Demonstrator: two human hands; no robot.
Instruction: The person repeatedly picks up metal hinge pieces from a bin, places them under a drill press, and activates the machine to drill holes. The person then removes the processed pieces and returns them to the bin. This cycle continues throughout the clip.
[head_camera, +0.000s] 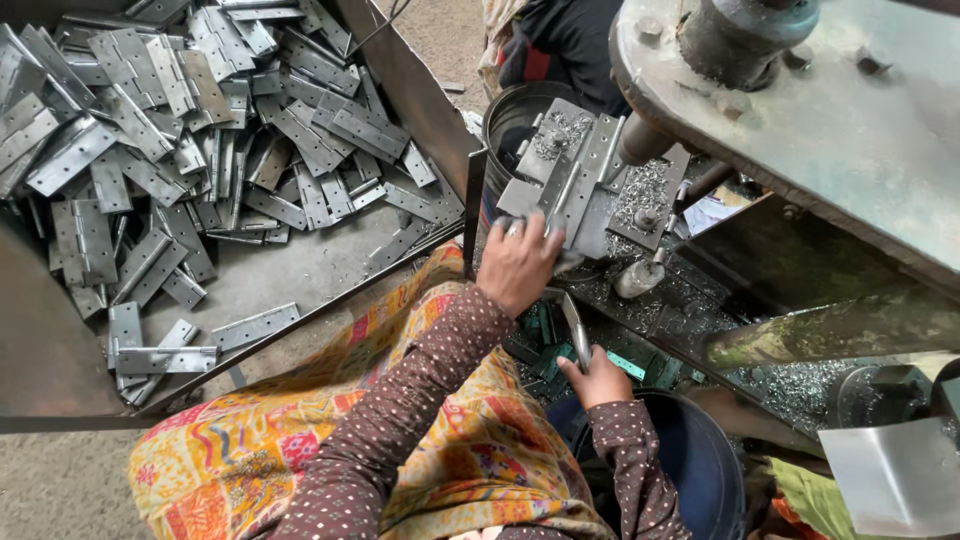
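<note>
My left hand (518, 262) reaches forward and grips a grey metal hinge (572, 190) lying on the work plate of a drilling machine, under its spindle (642, 140). Metal shavings cover the plate around the hinge. Lower down, my right hand (597, 380) is closed around a slim metal lever (576, 330) that rises from the machine's base. Both arms wear brown dotted sleeves.
A large metal tray (300, 270) at the left holds a heap of several grey hinges (150, 140). A dark steel bucket (515, 115) stands behind the plate, a blue bucket (700, 460) below my right hand. The machine's heavy head (830, 110) overhangs at right. Another person's dark clothing (560, 45) shows at top.
</note>
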